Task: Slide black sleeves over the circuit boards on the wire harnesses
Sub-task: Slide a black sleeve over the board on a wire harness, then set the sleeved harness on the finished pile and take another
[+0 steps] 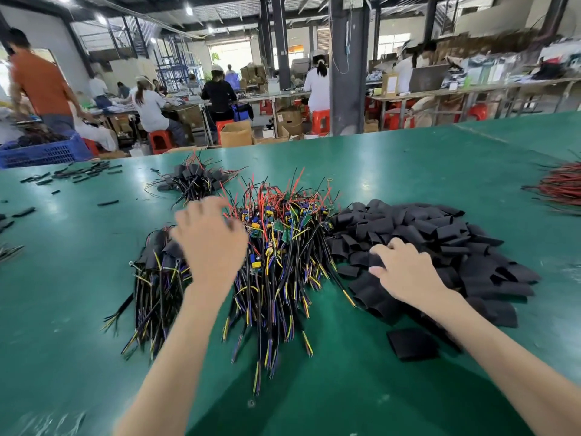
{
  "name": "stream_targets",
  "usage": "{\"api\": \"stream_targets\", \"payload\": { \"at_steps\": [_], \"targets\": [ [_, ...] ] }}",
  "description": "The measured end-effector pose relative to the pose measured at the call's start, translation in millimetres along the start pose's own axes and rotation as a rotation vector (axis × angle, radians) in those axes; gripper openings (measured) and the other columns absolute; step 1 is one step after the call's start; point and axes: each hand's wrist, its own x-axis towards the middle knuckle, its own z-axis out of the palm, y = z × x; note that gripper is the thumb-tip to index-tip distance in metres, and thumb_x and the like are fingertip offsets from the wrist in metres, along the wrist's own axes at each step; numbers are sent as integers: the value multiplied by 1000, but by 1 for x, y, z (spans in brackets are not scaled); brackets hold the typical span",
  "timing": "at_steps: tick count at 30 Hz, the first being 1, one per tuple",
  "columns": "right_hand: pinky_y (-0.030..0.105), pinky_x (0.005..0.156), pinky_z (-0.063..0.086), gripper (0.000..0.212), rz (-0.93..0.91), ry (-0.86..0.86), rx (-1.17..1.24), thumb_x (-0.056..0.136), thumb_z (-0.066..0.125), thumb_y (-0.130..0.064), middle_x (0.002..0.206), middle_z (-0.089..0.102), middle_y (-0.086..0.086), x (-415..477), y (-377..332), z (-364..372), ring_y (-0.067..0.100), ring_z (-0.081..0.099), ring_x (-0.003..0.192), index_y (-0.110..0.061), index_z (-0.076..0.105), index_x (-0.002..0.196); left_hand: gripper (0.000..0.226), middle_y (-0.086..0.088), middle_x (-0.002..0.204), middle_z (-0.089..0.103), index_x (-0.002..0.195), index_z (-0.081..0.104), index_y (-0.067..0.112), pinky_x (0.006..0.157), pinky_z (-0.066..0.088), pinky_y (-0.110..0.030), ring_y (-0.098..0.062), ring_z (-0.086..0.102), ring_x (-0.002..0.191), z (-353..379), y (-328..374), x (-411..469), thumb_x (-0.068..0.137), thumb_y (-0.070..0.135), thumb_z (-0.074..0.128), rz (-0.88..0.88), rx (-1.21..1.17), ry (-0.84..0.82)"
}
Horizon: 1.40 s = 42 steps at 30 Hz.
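Hovering left hand (210,243): we hold it above the near-left edge of the middle heap, blurred, fingers loosely spread and grasping nothing we can see.
Right hand (405,272): we rest it on the near-left part of the sleeve heap, thumb and curled fingers pinching one black sleeve (375,261).
Wire harnesses (283,278): a tangled heap lies in the middle of the green table (408,158), between our hands, with bare green circuit boards (286,236) at its far end and black, yellow and blue leads pointing toward us.
Black sleeves (440,240): a loose heap sits just right of the harnesses, touching them; one flat sleeve (412,344) lies apart at its near edge.
Sleeved harnesses (157,272): a bundle lies left of the middle heap, partly behind our left hand; a second, smaller bundle (195,180) lies farther back.
Red wires (562,187): a bunch at the table's right edge, well apart.
Blue crate (44,152): at the far left corner, with small black pieces (81,173) scattered near it.
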Motion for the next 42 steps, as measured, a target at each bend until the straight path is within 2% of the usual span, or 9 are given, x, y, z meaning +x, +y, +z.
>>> {"api": "stream_targets", "payload": {
  "at_steps": [3,10,16,23,30,33,35,39,42],
  "targets": [
    [40,90,36,39,-71,27,-35,96,42,-45,124,42,0,0,-1,6,23,42,116,-35,38,133,26,1,114,63,114,61,22,97,31,-39,-23,48,113,34,44,11,91,28,50,198,-71,-226],
    [39,90,36,29,-129,26,46,95,46,-30,117,40,2,1,3,6,24,43,111,-28,43,125,41,-11,124,55,110,63,12,105,26,-44,-30,41,122,95,83,24,90,46,53,367,419,-489],
    [36,87,33,15,-204,175,315,92,52,-27,101,48,-1,0,-6,-7,21,45,103,-23,57,105,32,-14,99,65,96,66,6,92,36,-39,-33,50,108,84,91,25,92,33,50,160,86,-322],
    [39,89,42,30,-378,-117,586,75,59,1,95,52,4,-10,-10,-30,20,50,88,-17,63,98,7,-5,79,63,104,48,6,52,51,-20,-6,57,51,25,105,60,98,8,44,-162,-968,-208],
    [33,97,27,36,-454,-450,377,76,71,-20,109,48,-6,-11,-4,-35,13,38,109,-31,59,108,33,-8,78,69,125,51,4,57,54,-17,-8,65,58,12,89,74,92,6,49,-119,-667,-480],
    [27,91,33,32,-476,-439,412,77,73,-22,106,49,-3,-10,-4,-33,9,45,98,-28,63,107,15,-19,88,71,103,57,3,71,59,-37,-20,68,64,14,81,66,92,4,48,-140,-595,-500],
    [15,80,34,35,-487,-422,439,77,74,-20,103,49,-2,-9,-4,-32,6,47,90,-24,64,110,10,-12,83,71,90,58,9,69,55,-30,-18,69,70,17,76,66,91,6,48,-109,-521,-428],
    [11,72,30,44,-503,-386,398,75,77,-24,100,45,-4,-7,-3,-28,6,44,88,-21,62,117,8,1,77,69,92,58,12,48,44,-15,4,55,47,15,71,68,92,11,50,-171,-627,-331],
    [13,72,30,36,-510,-360,399,79,73,-26,97,45,-6,-7,-3,-26,5,43,87,-23,64,113,15,-4,84,70,107,57,2,73,56,-25,-7,66,66,4,70,73,95,9,50,-254,-942,-293]
  ]
}}
